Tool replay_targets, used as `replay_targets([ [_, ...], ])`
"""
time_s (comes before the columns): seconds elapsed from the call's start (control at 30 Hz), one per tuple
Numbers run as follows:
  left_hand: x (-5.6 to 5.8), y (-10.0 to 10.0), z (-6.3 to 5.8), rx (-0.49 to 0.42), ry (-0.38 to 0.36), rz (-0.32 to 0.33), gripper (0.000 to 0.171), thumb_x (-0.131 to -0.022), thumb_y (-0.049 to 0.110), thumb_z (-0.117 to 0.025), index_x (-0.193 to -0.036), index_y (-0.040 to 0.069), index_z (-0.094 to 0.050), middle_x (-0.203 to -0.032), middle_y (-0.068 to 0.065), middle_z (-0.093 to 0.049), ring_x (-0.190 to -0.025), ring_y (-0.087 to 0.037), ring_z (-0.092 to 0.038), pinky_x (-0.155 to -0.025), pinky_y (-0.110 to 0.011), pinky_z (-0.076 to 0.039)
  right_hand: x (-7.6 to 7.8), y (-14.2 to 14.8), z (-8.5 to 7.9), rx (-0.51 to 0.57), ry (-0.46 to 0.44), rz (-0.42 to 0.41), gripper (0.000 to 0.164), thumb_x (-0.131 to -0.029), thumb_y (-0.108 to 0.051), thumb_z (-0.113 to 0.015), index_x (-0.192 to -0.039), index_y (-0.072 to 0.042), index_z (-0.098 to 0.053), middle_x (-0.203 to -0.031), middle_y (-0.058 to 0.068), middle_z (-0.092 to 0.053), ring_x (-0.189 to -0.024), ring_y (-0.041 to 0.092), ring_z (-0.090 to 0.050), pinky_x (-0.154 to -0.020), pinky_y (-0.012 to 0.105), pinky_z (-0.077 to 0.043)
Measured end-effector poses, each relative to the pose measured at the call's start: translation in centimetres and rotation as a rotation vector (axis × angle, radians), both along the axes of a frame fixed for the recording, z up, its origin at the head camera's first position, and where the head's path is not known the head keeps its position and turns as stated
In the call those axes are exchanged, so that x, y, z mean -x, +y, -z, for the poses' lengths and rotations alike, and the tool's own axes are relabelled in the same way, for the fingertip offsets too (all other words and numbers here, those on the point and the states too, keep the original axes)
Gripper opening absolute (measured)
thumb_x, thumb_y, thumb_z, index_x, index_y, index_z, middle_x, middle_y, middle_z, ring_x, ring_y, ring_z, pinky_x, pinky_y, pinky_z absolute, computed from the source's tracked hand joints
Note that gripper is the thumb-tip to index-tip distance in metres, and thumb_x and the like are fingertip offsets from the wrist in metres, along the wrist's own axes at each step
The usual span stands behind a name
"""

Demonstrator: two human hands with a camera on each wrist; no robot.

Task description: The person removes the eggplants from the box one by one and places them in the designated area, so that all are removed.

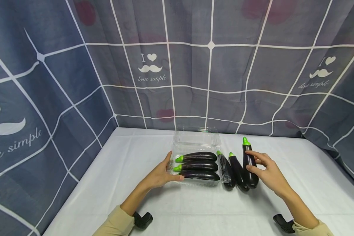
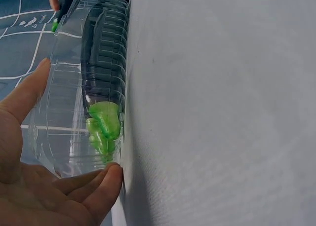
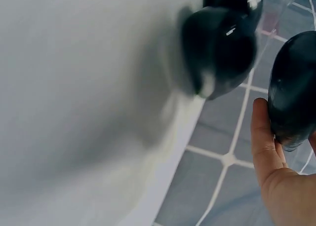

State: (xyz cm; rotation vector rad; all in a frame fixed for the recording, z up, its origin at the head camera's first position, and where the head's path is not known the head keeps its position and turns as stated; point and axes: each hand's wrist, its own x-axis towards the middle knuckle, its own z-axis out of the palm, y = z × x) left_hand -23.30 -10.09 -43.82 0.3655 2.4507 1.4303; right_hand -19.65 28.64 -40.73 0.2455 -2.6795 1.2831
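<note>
Left hand (image 1: 159,176), part-spread: I grip ribbed clear plastic box (image 1: 199,182), lid (image 1: 196,139) toward back edge of table (image 1: 212,214). Right hand (image 1: 268,171), part-curled: I pinch one glossy eggplant (image 1: 249,160).

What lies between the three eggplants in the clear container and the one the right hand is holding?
Two more eggplants, side by side; the head view shows them between the container and the right hand.

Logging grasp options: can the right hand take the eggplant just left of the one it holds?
Probably not as things stand: the right hand is occupied, and its held eggplant comes between it and the neighbouring eggplant.
</note>
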Motion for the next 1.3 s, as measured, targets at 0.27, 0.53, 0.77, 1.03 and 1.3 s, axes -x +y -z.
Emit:
replay_targets([
  [0.27,0.1,0.0,0.0,0.003,-0.002,0.004,0.124,-0.074,0.043,-0.087,-0.16,0.01,-0.003,-0.157,-0.023,-0.027,-0.143,-0.038,-0.027,-0.109,-0.059,-0.026,-0.1,2.0,1.2,-0.04,-0.086,0.017,0.054,-0.094,-0.015,-0.067,-0.144,-0.005,-0.05,-0.124,0.023,-0.05,-0.113,0.044,-0.053,-0.079,0.042,-0.046],
  [0.53,-0.1,-0.5,-0.1,-0.012,0.0,-0.024,0.123,-0.074,0.039,-0.088,-0.159,0.009,-0.005,-0.157,-0.022,-0.028,-0.143,-0.036,-0.026,-0.11,-0.059,-0.025,0.7,2.0,2.3,-0.092,-0.103,-0.014,0.051,-0.09,-0.013,-0.069,-0.138,-0.002,-0.055,-0.116,0.022,-0.051,-0.108,0.041,-0.055,-0.078,0.042,-0.045],
  [0.77,-0.1,-0.5,0.0,-0.005,0.002,-0.018,0.123,-0.074,0.04,-0.087,-0.16,0.009,-0.005,-0.158,-0.021,-0.025,-0.144,-0.037,-0.024,-0.11,-0.059,-0.025,0.6,2.3,2.8,-0.125,-0.11,-0.013,0.051,-0.089,-0.012,-0.071,-0.136,0.0,-0.056,-0.111,0.021,-0.051,-0.104,0.04,-0.055,-0.074,0.04,-0.044],
  [1.03,-0.1,-0.2,0.0,-0.012,0.002,-0.017,0.123,-0.073,0.04,-0.088,-0.16,0.009,-0.005,-0.157,-0.022,-0.025,-0.144,-0.036,-0.024,-0.11,-0.059,-0.025,0.4,2.4,2.9,-0.136,-0.113,-0.021,0.051,-0.089,-0.011,-0.071,-0.137,0.0,-0.056,-0.114,0.022,-0.053,-0.104,0.039,-0.055,-0.077,0.042,-0.044],
  [1.3,-0.1,0.0,0.0,-0.009,0.0,-0.015,0.123,-0.074,0.039,-0.088,-0.16,0.009,-0.005,-0.158,-0.022,-0.025,-0.144,-0.036,-0.024,-0.11,-0.059,-0.025,0.4,2.4,2.8,-0.135,-0.116,-0.054,0.052,-0.095,-0.015,-0.066,-0.14,0.004,-0.05,-0.124,0.032,-0.053,-0.105,0.039,-0.061,-0.079,0.047,-0.048],
])
